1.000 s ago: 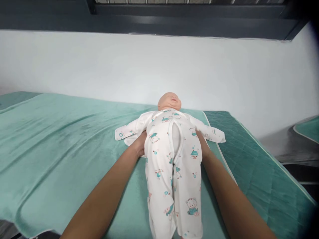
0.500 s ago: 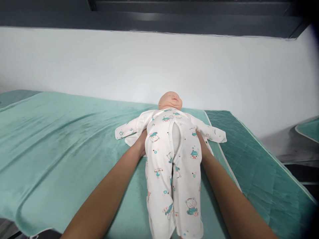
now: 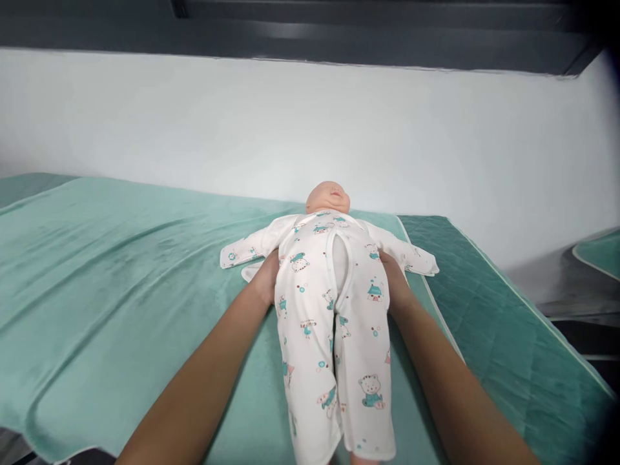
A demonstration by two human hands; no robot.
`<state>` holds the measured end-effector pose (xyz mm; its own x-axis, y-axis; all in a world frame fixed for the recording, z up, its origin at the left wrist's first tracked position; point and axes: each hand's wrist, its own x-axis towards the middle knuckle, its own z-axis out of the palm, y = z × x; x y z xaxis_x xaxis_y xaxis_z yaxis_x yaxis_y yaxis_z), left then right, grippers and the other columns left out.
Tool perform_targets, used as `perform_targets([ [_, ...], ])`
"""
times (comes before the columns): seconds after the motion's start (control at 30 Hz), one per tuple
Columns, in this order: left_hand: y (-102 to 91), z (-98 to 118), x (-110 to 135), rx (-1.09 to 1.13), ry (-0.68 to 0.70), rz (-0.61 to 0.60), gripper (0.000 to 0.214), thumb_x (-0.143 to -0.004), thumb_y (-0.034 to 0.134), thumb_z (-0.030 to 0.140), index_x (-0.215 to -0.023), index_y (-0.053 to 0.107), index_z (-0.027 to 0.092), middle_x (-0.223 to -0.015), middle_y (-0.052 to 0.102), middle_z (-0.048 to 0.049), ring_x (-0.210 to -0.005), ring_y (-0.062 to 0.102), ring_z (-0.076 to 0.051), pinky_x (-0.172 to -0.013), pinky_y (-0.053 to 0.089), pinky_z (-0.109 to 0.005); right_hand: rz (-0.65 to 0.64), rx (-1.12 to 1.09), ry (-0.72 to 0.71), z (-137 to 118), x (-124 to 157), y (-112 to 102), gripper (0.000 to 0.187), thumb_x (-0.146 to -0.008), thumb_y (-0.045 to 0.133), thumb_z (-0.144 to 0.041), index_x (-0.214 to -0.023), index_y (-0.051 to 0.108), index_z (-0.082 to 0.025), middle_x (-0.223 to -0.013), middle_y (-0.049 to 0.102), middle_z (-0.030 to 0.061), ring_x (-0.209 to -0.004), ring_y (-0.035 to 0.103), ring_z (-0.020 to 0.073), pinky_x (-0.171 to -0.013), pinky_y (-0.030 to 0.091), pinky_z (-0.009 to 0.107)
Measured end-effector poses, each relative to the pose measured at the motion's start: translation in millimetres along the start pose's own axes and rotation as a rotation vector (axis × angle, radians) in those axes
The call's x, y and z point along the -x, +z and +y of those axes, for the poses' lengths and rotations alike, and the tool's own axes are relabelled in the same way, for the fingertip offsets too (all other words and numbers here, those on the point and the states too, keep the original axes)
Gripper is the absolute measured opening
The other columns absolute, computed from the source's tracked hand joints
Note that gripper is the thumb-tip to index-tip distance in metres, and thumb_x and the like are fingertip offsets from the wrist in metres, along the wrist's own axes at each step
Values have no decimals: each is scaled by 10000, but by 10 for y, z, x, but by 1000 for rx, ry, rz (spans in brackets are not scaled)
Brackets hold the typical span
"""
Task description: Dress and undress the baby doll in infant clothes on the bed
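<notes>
A baby doll point(image 3: 328, 199) lies on its back on the green bed cover, its head towards the wall. It wears a white long-sleeved top point(image 3: 268, 237) and white trousers point(image 3: 312, 278) printed with bears and houses, with an open slit at the crotch. Against the doll's left-of-view side at the hips is my left hand point(image 3: 269, 278). My right hand point(image 3: 394, 279) lies along the opposite side of the hips. The fingers of both hands are hidden behind the doll and its clothes.
A light green cover point(image 3: 121, 290) with wrinkles spreads over the bed. To the right lies a darker quilted green mattress point(image 3: 504, 329). Behind rises a white wall point(image 3: 242, 129), and a dark metal frame point(image 3: 339, 35) spans the top.
The doll's head and trousers have shifted slightly left. More of my left hand shows at the hip, and a little more of the doll's foot shows below the trouser leg.
</notes>
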<state>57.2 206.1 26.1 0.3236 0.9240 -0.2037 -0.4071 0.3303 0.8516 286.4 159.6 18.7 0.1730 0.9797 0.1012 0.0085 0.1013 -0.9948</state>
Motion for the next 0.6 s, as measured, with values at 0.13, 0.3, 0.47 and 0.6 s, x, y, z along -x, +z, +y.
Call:
perform_targets([
  [0.13, -49, 42, -16, 65, -113, -32, 322, -717, 733, 318, -1010, 724, 184, -901, 782, -56, -963, 716, -287, -935, 538, -412, -26, -183, 69, -59, 4, 24, 298, -711, 741, -373, -973, 741, -232, -978, 777, 33, -1024, 677, 310, -880, 531, 423],
  [0.3, -116, 97, -21, 21, 51, -4, 373, -665, 763, 202, -1034, 727, 159, -977, 779, -50, -946, 712, -253, -930, 523, -360, -76, -308, 69, -137, -10, 40, 275, -769, 677, -386, -992, 738, -237, -957, 775, 38, -1076, 665, 298, -912, 529, 416],
  [0.47, -93, 145, 16, -17, 73, -22, 377, -774, 724, 368, -1085, 725, 156, -1015, 772, -69, -998, 691, -255, -956, 493, -358, -162, -271, 94, -100, -45, 0, 424, -879, 507, -526, -1124, 702, -240, -1022, 768, 52, -1113, 655, 295, -941, 513, 452],
  [0.6, -62, 179, 68, -74, 110, 8, 395, -812, 688, 467, -1067, 729, 168, -1030, 767, -75, -984, 683, -243, -929, 485, -342, -124, -161, 107, -78, -39, -24, 493, -897, 427, -582, -1158, 685, -253, -1089, 756, 63, -1089, 667, 310, -916, 518, 472],
])
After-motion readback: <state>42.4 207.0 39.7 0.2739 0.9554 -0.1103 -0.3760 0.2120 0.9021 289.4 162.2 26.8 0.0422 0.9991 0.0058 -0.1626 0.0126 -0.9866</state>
